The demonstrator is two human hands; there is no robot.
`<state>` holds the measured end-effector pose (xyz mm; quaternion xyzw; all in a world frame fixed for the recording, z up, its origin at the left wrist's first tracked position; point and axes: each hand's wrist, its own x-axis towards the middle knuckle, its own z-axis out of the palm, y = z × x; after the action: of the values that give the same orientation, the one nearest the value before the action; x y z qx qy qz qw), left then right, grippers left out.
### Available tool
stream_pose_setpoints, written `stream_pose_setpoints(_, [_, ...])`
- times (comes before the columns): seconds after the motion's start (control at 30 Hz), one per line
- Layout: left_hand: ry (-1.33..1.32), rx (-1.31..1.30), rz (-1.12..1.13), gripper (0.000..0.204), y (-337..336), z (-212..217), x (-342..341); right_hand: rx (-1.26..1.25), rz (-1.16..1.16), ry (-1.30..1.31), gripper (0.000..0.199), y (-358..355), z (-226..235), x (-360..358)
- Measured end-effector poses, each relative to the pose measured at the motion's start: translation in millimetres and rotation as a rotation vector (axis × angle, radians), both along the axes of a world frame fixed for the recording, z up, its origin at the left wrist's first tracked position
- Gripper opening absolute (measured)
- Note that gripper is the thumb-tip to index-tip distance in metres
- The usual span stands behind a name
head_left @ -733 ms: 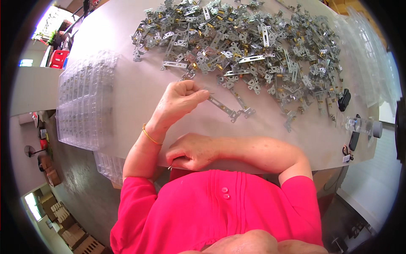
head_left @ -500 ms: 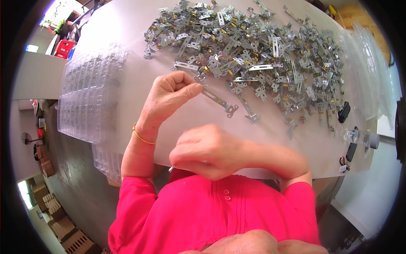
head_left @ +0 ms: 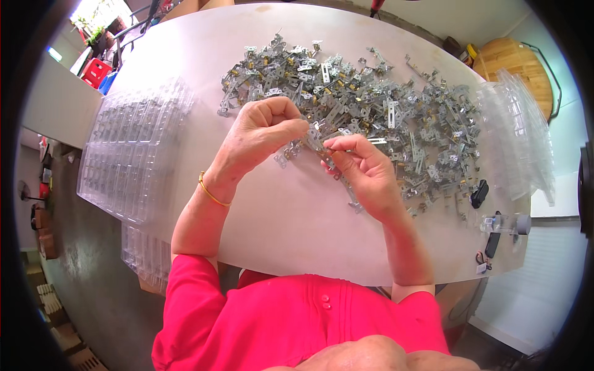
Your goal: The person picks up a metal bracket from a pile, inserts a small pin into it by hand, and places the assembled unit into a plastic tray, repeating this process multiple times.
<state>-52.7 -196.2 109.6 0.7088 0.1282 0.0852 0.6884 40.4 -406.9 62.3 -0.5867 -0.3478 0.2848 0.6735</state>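
Note:
My left hand [head_left: 263, 139], a gold bangle on its wrist, is closed on one end of a slim metal bracket [head_left: 314, 141]. Thumb and fingertips of my right hand [head_left: 370, 178] pinch at the bracket's other end, a short way off. Whether a small part sits between those right fingertips is too fine to make out. Just beyond both hands lies a wide heap of silver metal brackets [head_left: 352, 93] with brass-coloured bits, partly hidden behind my fingers.
On the left stand clear plastic trays [head_left: 114, 157] with rows of metal parts; another clear tray [head_left: 143, 250] sits lower by the table edge. Clear plastic trays [head_left: 520, 136] are stacked at right, near a clear bottle [head_left: 508, 224] and a black case [head_left: 479, 193] on the table [head_left: 297, 241].
My right hand has moved from near my chest, where it held a small whitish piece, up to the bracket's free end. The left hand keeps its hold. The view has shifted.

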Motion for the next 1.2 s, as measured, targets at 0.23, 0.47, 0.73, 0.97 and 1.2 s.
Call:
stream_pose_setpoints(0.23, [-0.129, 0.192, -0.030, 0.021, 5, 3, 14, 0.038, -0.100, 0.033, 0.016, 12, 0, -5])
stream_pose_setpoints(0.47, [-0.311, -0.008, 0.003, 0.039, 5, -11, 17, 0.156, -0.198, 0.099, 0.014, 25, 3, -2])
stream_pose_setpoints(0.73, [-0.325, -0.311, -0.205, 0.035, -1, -36, 28, 0.162, -0.176, 0.131, 0.013, 35, 4, 1])
stream_pose_setpoints(0.97, [-0.176, -0.433, -0.134, 0.036, -7, -34, 26, 0.005, -0.424, -0.267, 0.007, 36, 28, 11])
stream_pose_setpoints(1.2, [-0.064, -0.428, -0.103, 0.035, -14, -33, 25, -0.114, -0.467, -0.544, 0.005, 34, 40, 11])
